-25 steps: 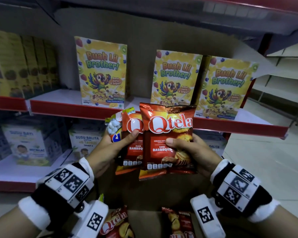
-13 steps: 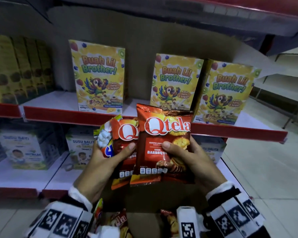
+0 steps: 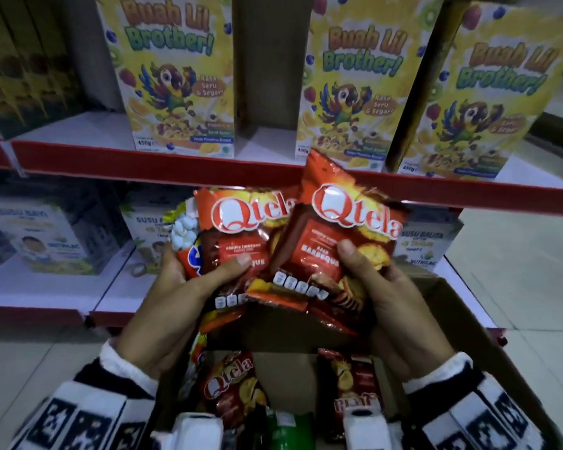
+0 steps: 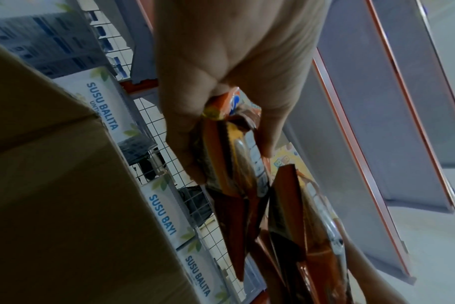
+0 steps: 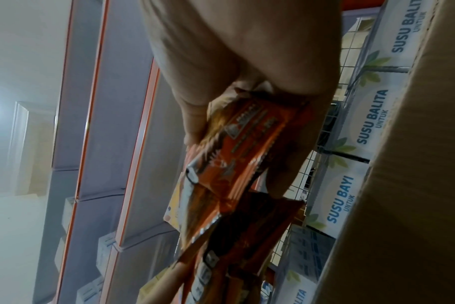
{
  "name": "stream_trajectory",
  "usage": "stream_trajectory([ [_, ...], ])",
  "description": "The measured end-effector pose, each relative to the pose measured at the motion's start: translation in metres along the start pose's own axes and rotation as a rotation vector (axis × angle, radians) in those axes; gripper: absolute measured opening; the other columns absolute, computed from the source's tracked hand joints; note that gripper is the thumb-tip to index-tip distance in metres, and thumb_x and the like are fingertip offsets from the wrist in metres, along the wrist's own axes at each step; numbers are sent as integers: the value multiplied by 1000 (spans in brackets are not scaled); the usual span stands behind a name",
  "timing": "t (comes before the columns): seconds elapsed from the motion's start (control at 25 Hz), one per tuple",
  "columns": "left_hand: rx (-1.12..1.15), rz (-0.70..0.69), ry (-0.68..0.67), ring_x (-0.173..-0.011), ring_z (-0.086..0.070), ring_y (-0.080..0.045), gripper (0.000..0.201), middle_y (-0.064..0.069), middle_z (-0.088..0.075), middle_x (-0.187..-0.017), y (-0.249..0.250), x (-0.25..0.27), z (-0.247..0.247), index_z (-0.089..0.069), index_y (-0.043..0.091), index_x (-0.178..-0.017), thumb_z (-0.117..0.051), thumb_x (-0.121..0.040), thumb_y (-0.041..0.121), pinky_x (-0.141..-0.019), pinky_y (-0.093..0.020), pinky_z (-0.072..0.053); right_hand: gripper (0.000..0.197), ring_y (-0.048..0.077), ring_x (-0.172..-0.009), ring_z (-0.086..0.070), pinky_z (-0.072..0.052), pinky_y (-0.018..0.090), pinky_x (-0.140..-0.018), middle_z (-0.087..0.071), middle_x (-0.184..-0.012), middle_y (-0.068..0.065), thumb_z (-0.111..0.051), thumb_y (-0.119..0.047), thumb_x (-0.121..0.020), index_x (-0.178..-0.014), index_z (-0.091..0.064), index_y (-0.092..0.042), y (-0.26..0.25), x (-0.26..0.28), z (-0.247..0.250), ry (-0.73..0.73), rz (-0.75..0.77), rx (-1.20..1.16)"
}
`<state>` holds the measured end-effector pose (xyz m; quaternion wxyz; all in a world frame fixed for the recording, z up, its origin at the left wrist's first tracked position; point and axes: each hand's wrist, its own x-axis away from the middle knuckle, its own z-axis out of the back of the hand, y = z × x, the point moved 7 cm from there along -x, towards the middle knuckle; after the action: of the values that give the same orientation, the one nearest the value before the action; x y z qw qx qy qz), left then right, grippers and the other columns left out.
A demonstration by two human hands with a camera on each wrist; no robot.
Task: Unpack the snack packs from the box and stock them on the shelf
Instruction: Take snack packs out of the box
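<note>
— What is happening? The left hand (image 3: 179,293) is gripping two snack packs (image 3: 238,241); the right hand (image 3: 387,287) is gripping a third (image 3: 335,248), above the box (image 3: 452,319).

— Advice? Probably keeping packs upright, sliding them between the cereal boxes (image 3: 176,76) on the shelf (image 3: 143,164).

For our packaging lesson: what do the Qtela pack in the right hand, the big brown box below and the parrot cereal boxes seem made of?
Qtela pack: glossy plastic film, judging by creases and sheen.
Brown box: matte cardboard, likely corrugated; folded flap.
Cereal boxes: printed paperboard, smooth and flat-faced.
</note>
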<state>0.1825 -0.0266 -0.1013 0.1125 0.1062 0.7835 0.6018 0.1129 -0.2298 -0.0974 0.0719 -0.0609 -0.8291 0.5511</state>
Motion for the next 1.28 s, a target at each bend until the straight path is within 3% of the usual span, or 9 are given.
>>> stream_trajectory([
  [0.16, -2, -101, 103, -102, -69, -17, 75, 2, -68, -120, -4, -9, 8, -41, 26, -139, -70, -71, 14, -75, -32, -59, 61, 23, -94, -71, -59, 36, -72, -73, -107, 2, -78, -36, -65, -121, -57, -26, 7, -10, 21, 86, 28, 25],
  [0.28, 21, -119, 143, -102, -69, -13, 71, 4, -68, -121, -9, -14, 12, -42, 25, -139, -67, -74, 13, -69, -23, -57, 64, 20, -94, -71, -58, 31, -67, -72, -108, 0, -79, -21, -65, -125, -54, -25, 15, -14, 34, 100, 27, 90],
  [0.44, 15, -94, 153, -107, -67, -14, 71, 4, -66, -124, -24, -25, 16, -40, 23, -140, -68, -75, 14, -74, -25, -57, 73, 17, -98, -70, -58, 30, -71, -71, -113, -3, -81, -20, -61, -128, -52, -27, 26, -21, 48, 106, 22, 143],
  [0.64, -51, -78, 205, -119, -60, -13, 85, 7, -61, -131, -40, -30, 11, -38, 25, -140, -83, -67, 23, -98, -44, -48, 71, 7, -101, -67, -57, 22, -69, -68, -115, -14, -84, -38, -53, -117, -56, -46, 28, -21, 57, 166, -8, 213],
  [0.84, -53, 50, 403, -124, -56, -18, 94, -3, -57, -136, -32, -17, 3, -37, 13, -142, -83, -61, 27, -104, -50, -44, 84, 15, -113, -62, -52, 41, -92, -65, -121, -7, -90, -32, -50, -126, -53, -38, 28, -10, 47, 374, -33, 192],
  [0.92, -65, 58, 464, -123, -56, -17, 97, -2, -57, -136, -10, -11, 0, -36, 18, -142, -87, -60, 30, -103, -50, -45, 89, 11, -116, -60, -49, 41, -97, -63, -124, -10, -87, -41, -53, -132, -47, -38, 16, -4, 30, 394, -58, 219],
  [1.04, -47, 91, 506, -123, -57, -21, 92, 0, -59, -134, 41, -2, -6, -39, 27, -137, -90, -61, 33, -100, -55, -45, 80, 2, -112, -60, -52, 31, -91, -62, -123, -19, -84, -50, -57, -127, -46, -49, -27, 11, -4, 369, -79, 272],
  [1.16, -14, 98, 513, -124, -55, -26, 93, -2, -57, -136, 121, 8, -19, -38, 30, -137, -91, -61, 31, -100, -59, -42, 69, 0, -111, -60, -54, 18, -81, -62, -122, -21, -82, -42, -64, -123, -48, -50, -106, 26, -45, 321, -26, 296],
  [1.28, -79, 41, 514, -124, -55, -19, 95, 1, -56, -136, 224, 12, -40, -37, 24, -140, -88, -60, 36, -102, -53, -44, 62, 3, -110, -61, -55, 24, -84, -64, -119, -18, -79, -47, -64, -120, -52, -47, -203, 36, -85, 314, 36, 300],
])
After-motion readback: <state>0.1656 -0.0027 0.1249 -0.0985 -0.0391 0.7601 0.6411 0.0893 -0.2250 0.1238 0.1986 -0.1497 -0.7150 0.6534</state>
